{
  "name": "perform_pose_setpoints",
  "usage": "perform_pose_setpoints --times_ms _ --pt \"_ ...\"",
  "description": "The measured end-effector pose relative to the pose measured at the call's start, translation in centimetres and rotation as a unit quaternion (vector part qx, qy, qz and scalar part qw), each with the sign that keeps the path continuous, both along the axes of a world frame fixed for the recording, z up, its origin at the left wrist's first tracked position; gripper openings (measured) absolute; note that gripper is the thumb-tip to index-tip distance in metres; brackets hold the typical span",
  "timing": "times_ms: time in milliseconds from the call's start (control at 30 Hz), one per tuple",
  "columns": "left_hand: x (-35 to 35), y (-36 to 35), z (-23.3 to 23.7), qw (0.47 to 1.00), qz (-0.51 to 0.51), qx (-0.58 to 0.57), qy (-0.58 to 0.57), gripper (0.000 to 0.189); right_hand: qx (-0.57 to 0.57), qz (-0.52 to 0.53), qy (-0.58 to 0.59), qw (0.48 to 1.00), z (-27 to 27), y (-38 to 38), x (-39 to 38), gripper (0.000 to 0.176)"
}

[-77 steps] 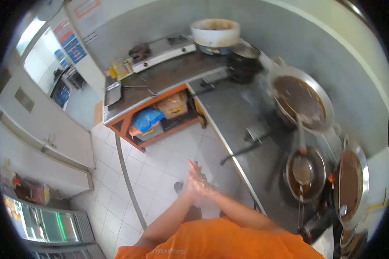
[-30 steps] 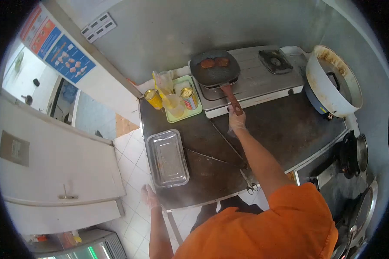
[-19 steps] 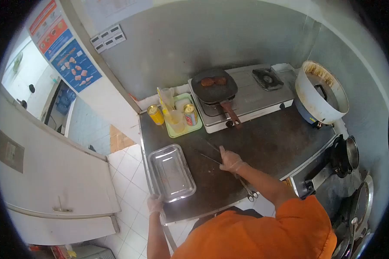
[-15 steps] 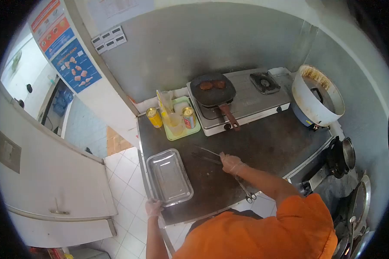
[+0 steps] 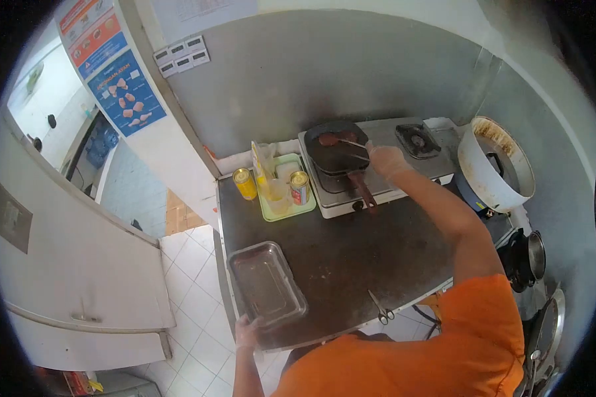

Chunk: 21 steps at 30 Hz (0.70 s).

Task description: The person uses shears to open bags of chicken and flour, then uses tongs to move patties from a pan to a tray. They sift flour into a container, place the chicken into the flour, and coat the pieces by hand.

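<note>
My right hand [image 5: 387, 161], in a clear glove, is closed around metal tongs [image 5: 355, 143] above the square black frying pan [image 5: 332, 161]. Two browned pieces of food [image 5: 328, 139] lie toward the pan's far side, with the tongs' tips right at them. At the table's near left, my gloved left hand [image 5: 246, 331] has its fingers closed on the near corner of a shallow rectangular tray [image 5: 271, 284], which holds nothing. The pan's brown handle [image 5: 362, 190] points toward me, below my right hand.
The pan sits on the left burner of a two-burner stove [image 5: 417, 173]. Left of it, a green tray [image 5: 285, 213] carries a can [image 5: 299, 188] and packets; a yellow can [image 5: 245, 184] stands beside it. Scissors [image 5: 381, 308] lie at the front edge. A large white pot [image 5: 493, 169] stands right.
My right hand has moved with the tongs from mid-table up and right to the pan. My left hand stays at the tray, which has shifted slightly in view.
</note>
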<state>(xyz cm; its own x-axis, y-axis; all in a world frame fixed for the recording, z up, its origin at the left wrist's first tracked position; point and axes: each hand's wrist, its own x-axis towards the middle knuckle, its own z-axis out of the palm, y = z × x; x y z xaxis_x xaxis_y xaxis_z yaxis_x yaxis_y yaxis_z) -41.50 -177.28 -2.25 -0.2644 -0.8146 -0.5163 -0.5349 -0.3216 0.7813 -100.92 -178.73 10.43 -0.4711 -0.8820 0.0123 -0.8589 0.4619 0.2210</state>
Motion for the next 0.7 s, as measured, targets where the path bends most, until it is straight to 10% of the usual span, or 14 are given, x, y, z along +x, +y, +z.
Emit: perform_pose_setpoints --times_ms 267,700 --pt "-5.0 2.3 -0.1 0.986 0.011 0.061 0.153 0.024 0.014 0.031 0.079 0.996 -5.1 -3.9 -3.4 0.051" --pt "-16.2 1.0 5.8 0.976 -0.011 0.119 0.182 0.025 0.085 0.228 -0.086 0.966 8.0 13.7 11.2 0.043"
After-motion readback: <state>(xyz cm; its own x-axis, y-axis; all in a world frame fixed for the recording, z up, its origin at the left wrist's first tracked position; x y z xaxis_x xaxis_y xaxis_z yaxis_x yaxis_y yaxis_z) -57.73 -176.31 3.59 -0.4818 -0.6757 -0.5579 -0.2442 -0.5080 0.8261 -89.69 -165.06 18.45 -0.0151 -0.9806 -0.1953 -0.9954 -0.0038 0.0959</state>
